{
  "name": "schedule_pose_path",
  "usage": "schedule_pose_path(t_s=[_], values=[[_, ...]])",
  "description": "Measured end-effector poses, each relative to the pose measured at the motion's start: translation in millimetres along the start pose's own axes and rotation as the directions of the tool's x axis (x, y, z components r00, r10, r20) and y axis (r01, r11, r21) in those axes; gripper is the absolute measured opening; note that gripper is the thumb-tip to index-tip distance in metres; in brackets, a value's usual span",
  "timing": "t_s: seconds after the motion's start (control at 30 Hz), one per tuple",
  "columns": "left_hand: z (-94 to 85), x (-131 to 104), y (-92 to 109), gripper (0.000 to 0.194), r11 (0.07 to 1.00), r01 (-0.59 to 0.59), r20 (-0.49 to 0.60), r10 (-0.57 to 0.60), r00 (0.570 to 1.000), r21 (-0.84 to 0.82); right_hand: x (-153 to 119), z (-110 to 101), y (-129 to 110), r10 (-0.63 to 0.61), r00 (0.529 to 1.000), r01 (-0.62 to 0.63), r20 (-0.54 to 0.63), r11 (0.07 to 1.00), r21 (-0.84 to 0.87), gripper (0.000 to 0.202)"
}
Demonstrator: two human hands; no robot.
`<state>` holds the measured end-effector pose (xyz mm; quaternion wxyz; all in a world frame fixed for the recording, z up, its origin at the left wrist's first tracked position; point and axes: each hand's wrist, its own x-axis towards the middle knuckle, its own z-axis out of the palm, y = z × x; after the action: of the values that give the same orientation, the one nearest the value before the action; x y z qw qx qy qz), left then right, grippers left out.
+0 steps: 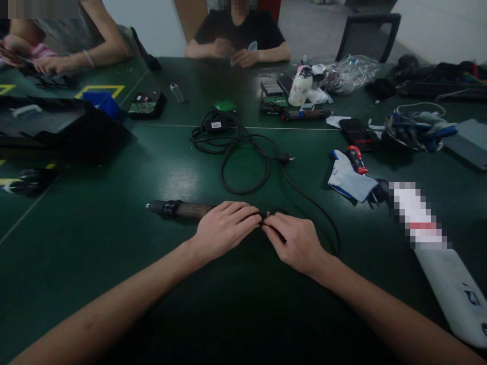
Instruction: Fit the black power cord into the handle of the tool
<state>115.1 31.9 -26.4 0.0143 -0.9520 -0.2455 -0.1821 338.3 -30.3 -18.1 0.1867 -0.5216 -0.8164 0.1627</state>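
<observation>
An electric screwdriver (192, 210) with a brown grip and black nose lies on the green table, its tip pointing left. My left hand (228, 227) is wrapped over its rear half, hiding that part. Close against it, my right hand (294, 238) pinches the end of a black power cable (312, 200) at the tool's back. Whether the connector is seated there cannot be seen, since my fingertips cover most of it. Beyond my hands the cable lies in loose coils, with a black adapter box (217, 123) and a plug (286, 158).
A white-blue glove (350, 177) and a red-black screwdriver (356, 159) lie to the right, near a long white power strip (451, 289). A black tray (57, 124) stands left. At the back are a bottle (300, 87), circuit parts and two people working with their hands.
</observation>
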Motion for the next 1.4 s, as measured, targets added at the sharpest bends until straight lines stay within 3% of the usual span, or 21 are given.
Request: schedule_pose_path(t_s=[0.3, 0.47, 0.6, 0.73, 1.0, 1.13, 1.2, 1.4], values=[[-6.1, 2.0, 2.9, 0.015, 0.999, 0.046, 0.09, -0.045, 0.995, -0.01, -2.1, 5.5, 3.1, 0.003, 0.999, -0.003, -0.05, 1.0, 0.014, 0.02], [-9.9, 5.9, -1.7, 0.016, 0.998, 0.068, 0.118, -0.069, 0.991, 0.02, -4.9, -4.6, -0.8, -0.019, 0.984, 0.019, -0.174, 1.0, -0.006, 0.019], [-12.0, 4.4, -24.9, 0.019, 0.982, 0.175, 0.103, -0.181, 0.978, 0.07, -11.4, -11.3, 1.7, -0.08, 0.96, 0.061, -0.268, 0.995, -0.077, 0.017], [-15.4, -4.7, -63.6, 0.025, 0.931, 0.338, 0.069, -0.35, 0.934, 0.141, -15.9, -10.0, 5.4, -0.11, 0.952, 0.091, -0.286, 0.993, -0.08, 0.015], [-34.7, -39.2, -141.5, 0.034, 0.726, 0.618, -0.03, -0.64, 0.768, 0.302, -14.2, -10.0, 9.6, -0.077, 0.945, 0.07, -0.319, 0.997, -0.032, 0.015], [-43.9, -66.3, -176.1, 0.045, 0.578, 0.747, -0.123, -0.758, 0.64, 0.328, -11.9, -10.4, 12.6, -0.039, 0.964, 0.044, -0.265, 0.999, 0.01, 0.017], [-46.9, -81.6, -192.2, 0.048, 0.501, 0.799, -0.18, -0.798, 0.575, 0.333, -11.3, -10.5, 13.3, -0.025, 0.971, 0.032, -0.24, 0.999, 0.024, 0.017], [-50.2, -118.6, -228.9, 0.049, 0.338, 0.877, -0.252, -0.866, 0.432, 0.341, -10.9, -10.9, 13.1, -0.005, 0.978, 0.014, -0.21, 0.999, 0.04, 0.018]])
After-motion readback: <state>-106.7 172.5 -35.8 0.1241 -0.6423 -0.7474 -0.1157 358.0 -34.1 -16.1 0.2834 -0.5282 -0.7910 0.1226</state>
